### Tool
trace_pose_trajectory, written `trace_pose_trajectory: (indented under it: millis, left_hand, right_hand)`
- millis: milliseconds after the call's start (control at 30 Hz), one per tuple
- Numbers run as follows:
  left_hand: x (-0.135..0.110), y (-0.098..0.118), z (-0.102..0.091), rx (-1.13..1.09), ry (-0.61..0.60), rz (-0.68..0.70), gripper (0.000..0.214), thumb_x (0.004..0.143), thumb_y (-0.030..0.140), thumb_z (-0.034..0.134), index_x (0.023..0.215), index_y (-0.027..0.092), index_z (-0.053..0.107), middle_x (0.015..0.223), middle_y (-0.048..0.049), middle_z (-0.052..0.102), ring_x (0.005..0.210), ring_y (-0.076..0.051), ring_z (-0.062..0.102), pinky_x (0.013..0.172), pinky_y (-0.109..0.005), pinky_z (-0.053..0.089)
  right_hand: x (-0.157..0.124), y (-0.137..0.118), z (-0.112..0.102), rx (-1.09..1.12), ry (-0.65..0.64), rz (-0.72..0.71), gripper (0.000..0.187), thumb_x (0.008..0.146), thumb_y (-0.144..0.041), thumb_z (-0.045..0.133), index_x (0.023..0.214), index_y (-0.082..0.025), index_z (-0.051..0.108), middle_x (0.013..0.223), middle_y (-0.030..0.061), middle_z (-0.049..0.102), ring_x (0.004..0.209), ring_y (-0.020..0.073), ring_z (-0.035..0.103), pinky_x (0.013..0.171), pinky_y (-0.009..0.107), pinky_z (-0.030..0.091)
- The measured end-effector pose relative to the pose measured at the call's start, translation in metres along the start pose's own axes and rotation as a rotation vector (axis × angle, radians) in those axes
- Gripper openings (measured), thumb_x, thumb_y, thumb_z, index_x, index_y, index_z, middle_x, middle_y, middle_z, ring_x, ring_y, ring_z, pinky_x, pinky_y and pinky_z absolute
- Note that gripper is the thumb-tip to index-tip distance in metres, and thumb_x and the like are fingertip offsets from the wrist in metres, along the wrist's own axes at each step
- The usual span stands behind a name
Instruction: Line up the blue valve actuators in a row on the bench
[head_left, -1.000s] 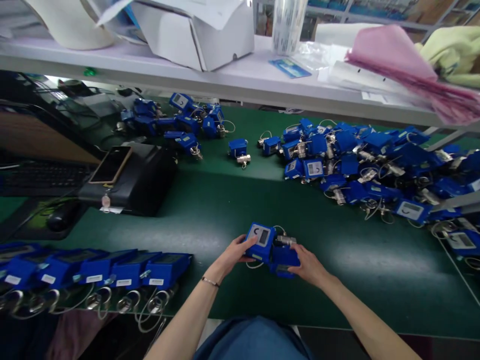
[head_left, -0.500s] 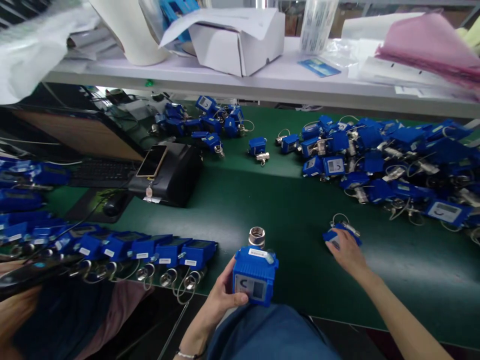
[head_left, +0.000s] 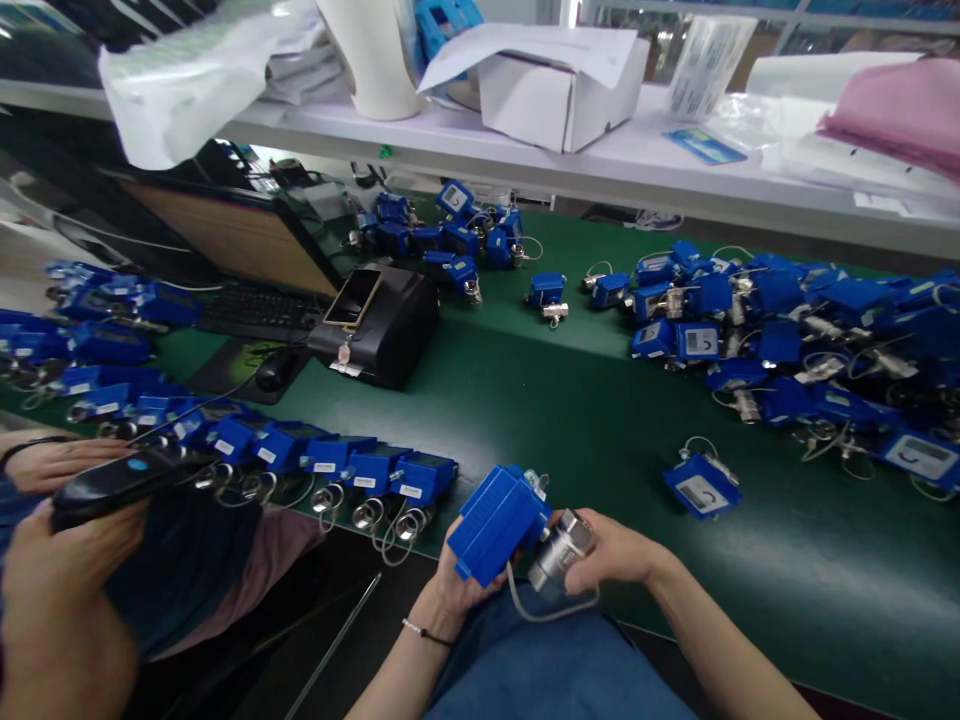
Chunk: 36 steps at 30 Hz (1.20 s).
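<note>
In front of my body, my left hand (head_left: 459, 577) grips the blue housing of a meter (head_left: 498, 522), tilted so that its ribbed side faces up. My right hand (head_left: 616, 550) is closed around that meter's metal pipe fitting (head_left: 561, 550), thumb across its side. A thin grey cable (head_left: 544, 617) loops below the fitting. Another blue meter (head_left: 703, 487) lies alone on the green bench to the right, its label up, apart from my hands.
A row of blue meters (head_left: 364, 470) lines the bench's near left edge. More meters (head_left: 780, 295) are heaped at the right. A co-worker's hand (head_left: 75, 570) at far left holds a black handheld scanner (head_left: 120, 487). A phone (head_left: 355, 299) rests on a black device (head_left: 401, 325).
My right hand has left the lone meter on the bench and come across to grip the held meter's metal fitting. The held meter has turned, its display no longer facing me.
</note>
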<state>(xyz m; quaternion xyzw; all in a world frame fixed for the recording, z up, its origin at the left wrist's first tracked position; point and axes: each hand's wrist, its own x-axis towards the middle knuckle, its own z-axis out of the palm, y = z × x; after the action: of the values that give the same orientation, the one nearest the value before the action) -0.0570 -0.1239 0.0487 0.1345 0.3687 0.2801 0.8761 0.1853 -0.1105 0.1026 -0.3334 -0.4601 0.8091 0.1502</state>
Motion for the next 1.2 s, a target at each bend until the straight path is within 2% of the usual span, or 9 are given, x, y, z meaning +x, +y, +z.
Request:
trace_pose_trajectory:
  millis: [167,300,433,600,700,800,933,1067,1200]
  left_hand:
    - [-0.005,0.0,-0.02,0.087,0.147,-0.076,0.058,0.077,0.066,0.049,0.096,0.012,0.061,0.082,-0.0135,0.068,0.074,-0.023,0.065,0.063,-0.033,0.053]
    - [-0.032,-0.004,-0.044,0.223,0.335,-0.06,0.057,0.078,0.057,0.055,0.113,0.011,0.051,0.098,-0.0167,0.066,0.081,-0.021,0.065,0.069,-0.032,0.053]
    - [-0.049,-0.012,-0.057,0.415,0.481,0.068,0.048,0.079,0.045,0.058,0.113,0.011,0.051,0.105,-0.0157,0.064,0.08,-0.017,0.063,0.073,-0.031,0.051]
    - [-0.045,-0.003,-0.052,0.656,0.509,0.275,0.044,0.082,0.041,0.056,0.116,0.013,0.052,0.103,-0.0113,0.064,0.093,-0.02,0.06,0.086,-0.035,0.047]
    - [-0.05,0.01,-0.047,0.772,0.494,0.38,0.04,0.083,0.039,0.056,0.116,0.018,0.056,0.109,-0.0084,0.062,0.102,-0.021,0.057,0.094,-0.034,0.043]
    - [-0.062,0.021,-0.048,0.942,0.49,0.466,0.036,0.086,0.039,0.051,0.117,0.021,0.057,0.113,-0.0073,0.061,0.103,-0.021,0.057,0.091,-0.033,0.045]
    - [-0.08,0.031,-0.061,1.033,0.476,0.504,0.033,0.087,0.038,0.049,0.114,0.022,0.06,0.112,-0.0069,0.062,0.099,-0.021,0.059,0.087,-0.033,0.048]
    - [-0.097,0.04,-0.078,1.032,0.465,0.507,0.031,0.086,0.037,0.052,0.111,0.024,0.063,0.112,-0.0056,0.063,0.1,-0.022,0.059,0.088,-0.032,0.048]
    - [-0.107,0.049,-0.088,1.043,0.44,0.467,0.031,0.087,0.038,0.051,0.113,0.025,0.061,0.114,-0.0038,0.063,0.1,-0.02,0.06,0.089,-0.03,0.048]
  right_hand:
    - [0.022,0.022,0.018,-0.059,0.301,-0.033,0.037,0.067,-0.046,0.07,0.083,-0.014,0.062,0.07,0.0015,0.063,0.06,0.0137,0.057,0.055,0.024,0.046]
    - [0.052,0.047,0.022,-0.399,0.669,0.019,0.029,0.069,-0.046,0.066,0.072,-0.017,0.061,0.068,0.0026,0.065,0.063,0.0178,0.06,0.06,0.028,0.047]
    - [0.095,0.077,0.042,-0.614,0.947,0.089,0.029,0.077,-0.046,0.057,0.083,-0.019,0.064,0.083,0.0082,0.07,0.076,0.0242,0.066,0.07,0.032,0.049]
    - [0.135,0.108,0.08,-0.868,0.803,0.265,0.034,0.079,-0.036,0.057,0.107,-0.017,0.061,0.108,0.0139,0.067,0.095,0.0271,0.066,0.08,0.034,0.048]
    - [0.134,0.113,0.09,-0.894,0.768,0.326,0.035,0.074,-0.034,0.064,0.105,-0.017,0.061,0.101,0.0143,0.069,0.092,0.0301,0.066,0.079,0.037,0.049]
    - [0.123,0.104,0.084,-0.892,0.836,0.353,0.035,0.081,-0.035,0.055,0.111,-0.018,0.057,0.105,0.0137,0.067,0.094,0.0293,0.065,0.081,0.038,0.048]
    - [0.126,0.081,0.06,-0.858,0.99,0.281,0.073,0.081,-0.048,0.053,0.142,-0.019,0.023,0.137,0.0171,0.042,0.102,0.0292,0.061,0.082,0.039,0.048]
    - [0.145,0.07,0.044,-0.915,0.845,0.313,0.075,0.069,-0.04,0.069,0.135,-0.023,0.037,0.132,0.0139,0.043,0.108,0.0306,0.057,0.088,0.039,0.044]
    - [0.158,0.069,0.046,-0.935,0.797,0.272,0.072,0.067,-0.031,0.07,0.132,-0.023,0.04,0.131,0.0117,0.044,0.112,0.0289,0.055,0.092,0.037,0.042]
